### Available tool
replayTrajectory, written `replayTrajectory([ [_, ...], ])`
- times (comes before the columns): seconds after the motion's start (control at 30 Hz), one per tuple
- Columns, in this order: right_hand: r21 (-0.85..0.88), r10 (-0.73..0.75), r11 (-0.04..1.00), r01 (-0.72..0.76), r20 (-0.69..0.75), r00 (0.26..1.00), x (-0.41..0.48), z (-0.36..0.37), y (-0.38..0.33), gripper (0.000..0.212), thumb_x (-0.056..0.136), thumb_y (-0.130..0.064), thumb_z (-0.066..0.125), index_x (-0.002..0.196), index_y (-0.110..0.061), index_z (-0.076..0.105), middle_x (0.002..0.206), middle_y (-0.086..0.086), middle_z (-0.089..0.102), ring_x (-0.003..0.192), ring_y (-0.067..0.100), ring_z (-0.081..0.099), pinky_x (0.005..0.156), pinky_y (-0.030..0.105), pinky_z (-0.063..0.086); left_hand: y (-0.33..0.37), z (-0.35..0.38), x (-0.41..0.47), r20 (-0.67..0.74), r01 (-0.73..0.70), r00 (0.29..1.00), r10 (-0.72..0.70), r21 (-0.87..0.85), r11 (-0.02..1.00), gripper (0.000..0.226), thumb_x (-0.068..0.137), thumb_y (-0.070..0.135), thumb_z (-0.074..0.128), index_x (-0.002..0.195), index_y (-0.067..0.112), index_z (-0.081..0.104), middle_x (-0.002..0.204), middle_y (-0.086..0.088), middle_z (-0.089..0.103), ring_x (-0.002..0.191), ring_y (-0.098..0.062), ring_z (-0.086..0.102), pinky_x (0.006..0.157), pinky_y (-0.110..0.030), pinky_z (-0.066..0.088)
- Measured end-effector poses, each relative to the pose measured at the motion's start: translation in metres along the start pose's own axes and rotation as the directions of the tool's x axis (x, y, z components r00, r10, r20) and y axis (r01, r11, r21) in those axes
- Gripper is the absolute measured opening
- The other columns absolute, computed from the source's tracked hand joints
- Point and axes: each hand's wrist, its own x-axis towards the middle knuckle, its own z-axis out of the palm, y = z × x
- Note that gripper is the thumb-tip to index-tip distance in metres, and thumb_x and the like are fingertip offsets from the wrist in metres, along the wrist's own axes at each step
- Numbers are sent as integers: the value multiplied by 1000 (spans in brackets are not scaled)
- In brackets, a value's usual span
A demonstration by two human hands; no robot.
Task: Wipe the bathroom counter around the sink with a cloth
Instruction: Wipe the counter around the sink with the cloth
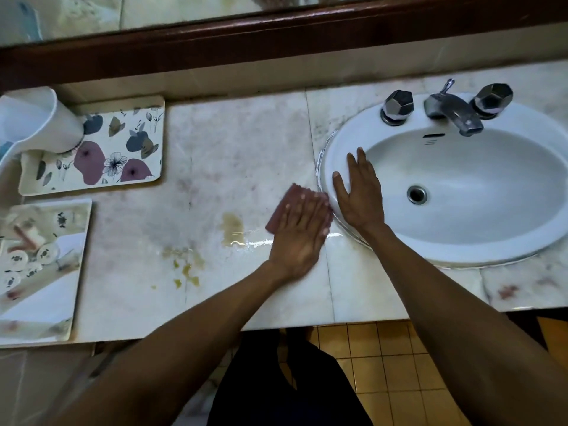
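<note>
A dusky pink cloth (287,200) lies on the pale marble counter (233,155) just left of the white oval sink (461,250). My left hand (299,235) presses flat on the cloth with its fingers spread, and the hand is blurred. My right hand (359,192) rests flat and open on the sink's left rim, holding nothing. A yellowish stain (232,228) and a wet streak sit on the counter to the left of the cloth. Smaller yellow spots (186,269) lie nearer the front edge.
A floral tray (123,142) with a white cup (40,121) stands at the back left. A second tray (61,302) with small toiletries sits at the front left. The chrome faucet (453,112) and two knobs stand behind the basin. A dark wooden mirror frame (276,32) runs along the back.
</note>
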Motion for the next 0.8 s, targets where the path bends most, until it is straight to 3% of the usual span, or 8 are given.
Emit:
replayTrajectory([
  [0.13, -6, -1, 1000, 1, -5, 1000, 0, -1, 0, 62, 102, -50, 32, 155, -18, 26, 167, 1, 11, 151, 28, 19, 122, 43, 20, -39, -15, -12, 108, -243, 964, 242, -4, 970, 55, 110, 42, 22, 162, 32, 9, 170, 10, 1, 158, -16, -2, 126, -38, 0],
  [0.2, -22, -17, 1000, 17, -7, 1000, -1, -1, -1, 62, 102, -48, 34, 155, -18, 27, 167, 2, 12, 150, 29, 20, 121, 43, 21, -64, -23, 2, 107, -196, 974, 199, -34, 980, 54, 110, 41, 19, 162, 35, 8, 170, 12, -1, 158, -16, -2, 126, -41, 1],
  [0.27, -52, -21, 998, 21, -14, 1000, -1, -1, -1, 61, 102, -47, 35, 154, -16, 28, 166, 4, 14, 150, 30, 21, 120, 43, 21, -93, -33, 21, 102, -38, 994, 47, -91, 995, 53, 110, 38, 20, 161, 35, 9, 169, 14, 0, 158, -15, -3, 126, -49, 5],
  [0.4, -31, 67, 997, -71, -111, 992, 0, 5, -27, 55, 103, -41, 35, 150, -12, 37, 164, 6, 23, 151, 29, 18, 122, 48, 17, -152, -49, 28, 74, 132, 989, -126, -96, 987, 49, 111, 36, 19, 160, 36, 18, 170, 15, 5, 157, -12, -1, 124, -56, 12],
  [0.5, 35, -70, 997, 75, -119, 990, -2, 24, -69, 47, 102, -32, 40, 141, -9, 49, 158, 11, 36, 149, 28, 26, 122, 43, 19, -159, -53, -1, 31, 143, 990, -140, -146, 979, 47, 111, 32, 22, 158, 35, 25, 169, 16, 9, 157, -13, 0, 124, -55, 10],
  [0.6, 139, -160, 977, 160, -16, 987, -6, 54, -96, 40, 98, -28, 47, 130, -9, 60, 148, 13, 49, 141, 29, 41, 117, 42, 30, -131, -44, -45, 47, 145, 989, -141, -121, 982, 50, 111, 33, 23, 160, 36, 17, 170, 13, 2, 158, -16, -6, 125, -50, 3],
  [0.7, 136, -159, 980, 146, 95, 983, -9, 75, -104, 49, 96, -32, 43, 137, -6, 55, 151, 17, 45, 142, 30, 40, 118, 42, 30, -97, -32, -97, 73, 111, 992, -106, -70, 991, 55, 110, 37, 22, 162, 33, 6, 171, 9, -5, 157, -18, -11, 126, -46, -1],
  [0.8, 18, -198, 980, 197, 148, 969, -12, 84, -95, 55, 98, -33, 39, 146, -6, 43, 159, 16, 33, 148, 30, 29, 121, 42, 22, -93, -29, -126, 111, -40, 993, 39, 6, 999, 54, 110, 42, 21, 162, 33, 9, 171, 7, -1, 158, -18, -6, 126, -40, -3],
])
